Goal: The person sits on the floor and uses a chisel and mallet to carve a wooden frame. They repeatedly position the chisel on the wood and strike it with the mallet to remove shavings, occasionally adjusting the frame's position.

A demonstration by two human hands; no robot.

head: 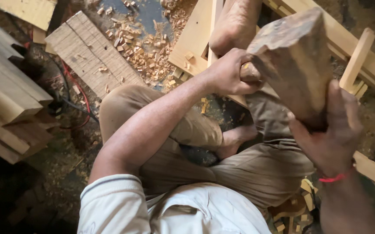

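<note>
The left hand (230, 71) clamped the handle end of the wooden mallet (293, 65), the right hand (330, 130) gripped its head's lower end; its long axis ran obliquely between them, above the pale wooden frame (196, 39)

Two hands (228, 73) (332, 130), one mallet (293, 60), two feet (235, 26).

A dark brown wooden mallet (293, 60), pale yellow wood frame (196, 39), khaki trousers (257, 169), white shirt (122, 208), and red wrist thread (331, 178).
</note>
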